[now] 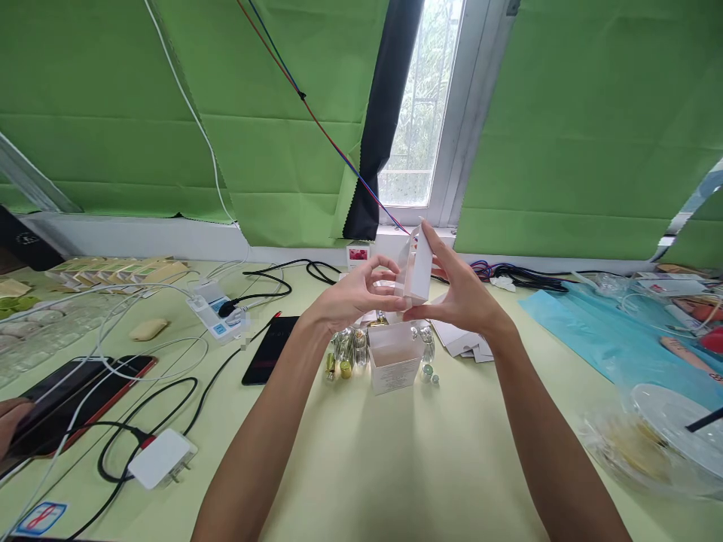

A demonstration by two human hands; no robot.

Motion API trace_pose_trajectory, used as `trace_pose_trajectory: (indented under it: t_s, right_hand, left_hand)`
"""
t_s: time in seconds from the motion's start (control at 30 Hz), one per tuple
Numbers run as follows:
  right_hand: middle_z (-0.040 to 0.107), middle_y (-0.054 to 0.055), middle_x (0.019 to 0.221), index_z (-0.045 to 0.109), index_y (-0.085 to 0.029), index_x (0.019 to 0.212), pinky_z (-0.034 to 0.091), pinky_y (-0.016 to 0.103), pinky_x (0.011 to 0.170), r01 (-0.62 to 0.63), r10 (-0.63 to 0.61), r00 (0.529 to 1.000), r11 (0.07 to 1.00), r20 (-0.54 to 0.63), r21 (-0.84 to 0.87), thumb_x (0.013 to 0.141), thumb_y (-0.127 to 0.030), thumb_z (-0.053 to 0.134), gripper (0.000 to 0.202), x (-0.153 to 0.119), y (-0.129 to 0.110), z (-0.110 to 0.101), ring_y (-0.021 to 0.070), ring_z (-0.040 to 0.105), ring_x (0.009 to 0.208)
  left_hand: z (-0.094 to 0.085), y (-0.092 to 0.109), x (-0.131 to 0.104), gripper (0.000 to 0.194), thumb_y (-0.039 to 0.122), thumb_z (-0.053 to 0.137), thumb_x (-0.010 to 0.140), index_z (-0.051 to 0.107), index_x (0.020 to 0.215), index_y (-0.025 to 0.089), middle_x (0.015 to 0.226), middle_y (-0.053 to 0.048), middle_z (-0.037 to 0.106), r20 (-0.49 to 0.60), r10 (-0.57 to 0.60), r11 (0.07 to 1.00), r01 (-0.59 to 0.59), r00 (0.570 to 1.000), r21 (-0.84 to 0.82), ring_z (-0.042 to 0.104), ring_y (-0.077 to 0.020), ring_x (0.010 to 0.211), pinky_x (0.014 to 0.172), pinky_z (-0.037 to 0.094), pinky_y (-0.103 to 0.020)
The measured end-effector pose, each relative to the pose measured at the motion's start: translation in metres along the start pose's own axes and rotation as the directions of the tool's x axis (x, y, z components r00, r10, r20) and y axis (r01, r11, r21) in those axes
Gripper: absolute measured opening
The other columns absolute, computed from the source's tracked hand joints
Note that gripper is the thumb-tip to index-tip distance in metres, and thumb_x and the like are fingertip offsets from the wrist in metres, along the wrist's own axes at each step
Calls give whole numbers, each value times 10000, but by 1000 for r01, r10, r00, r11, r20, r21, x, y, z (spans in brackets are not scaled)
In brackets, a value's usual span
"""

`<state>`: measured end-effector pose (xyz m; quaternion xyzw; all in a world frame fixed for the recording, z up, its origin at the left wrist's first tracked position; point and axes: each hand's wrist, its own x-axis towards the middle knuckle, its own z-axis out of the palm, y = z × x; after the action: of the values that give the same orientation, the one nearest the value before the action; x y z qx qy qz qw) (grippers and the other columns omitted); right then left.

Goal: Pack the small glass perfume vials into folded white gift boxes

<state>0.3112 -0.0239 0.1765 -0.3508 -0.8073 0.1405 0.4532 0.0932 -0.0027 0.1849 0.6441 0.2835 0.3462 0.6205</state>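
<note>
Centre frame: left hand (358,291) and right hand (466,299) pinch a carton (419,276) between fingers. Below, a box (395,378) stands formed, unclosed; bottles (360,348) sit outside.

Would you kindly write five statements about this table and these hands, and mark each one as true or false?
1. The left hand and the right hand hold a white box. True.
2. The open box is left of the black tablet. False: it is right of it.
3. Glass bottles are beside the open box. True.
4. The white charger is in the power strip. False: it lies on the table, prongs bare.
5. The curtains are red. False: they are green.
</note>
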Motion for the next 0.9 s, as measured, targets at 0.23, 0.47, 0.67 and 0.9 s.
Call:
trace_pose_trajectory:
  t_s: [0.23, 0.47, 0.67, 0.9]
  right_hand:
    - [351, 83, 1627, 150, -374, 1626, 442, 600, 1128, -6, 6, 1000, 1000, 8, -9, 639, -603, 871, 1244, 0, -5, 0, 385, 422, 1438]
    - [291, 56, 1660, 125, -393, 1625, 440, 604, 1128, -2, 2, 1000, 1000, 19, -29, 649, -595, 869, 1243, 0, -6, -1, 389, 392, 1456]
    - [343, 65, 1627, 110, -401, 1625, 449, 603, 1120, -21, 25, 998, 997, 53, -78, 652, -580, 874, 1250, -2, -5, -1, 383, 390, 1454]
    - [387, 67, 1589, 25, -429, 1620, 450, 628, 1103, -2, 15, 995, 992, 101, -129, 705, -549, 855, 1242, -4, -3, -4, 384, 406, 1433]
  left_hand:
    - [-1, -2, 1, 559, 280, 921, 632, 512, 1009, 219, 1128, -61, 609, 10, 8, 1000, -8, 1000, 0, 664, -180, 890, 759, 461, -309]
    - [-1, -2, 0, 539, 247, 915, 629, 517, 993, 225, 1114, -52, 611, 10, 3, 1000, -3, 1000, 3, 660, -190, 922, 763, 466, -311]
    - [-1, -2, 0, 524, 216, 905, 637, 521, 993, 222, 1102, -45, 605, 11, -13, 1000, 13, 1000, 10, 658, -168, 892, 778, 465, -313]
    - [0, -3, 1, 518, 210, 898, 643, 522, 999, 224, 1089, -27, 587, 25, -20, 1000, 19, 999, 13, 657, -134, 831, 779, 468, -308]
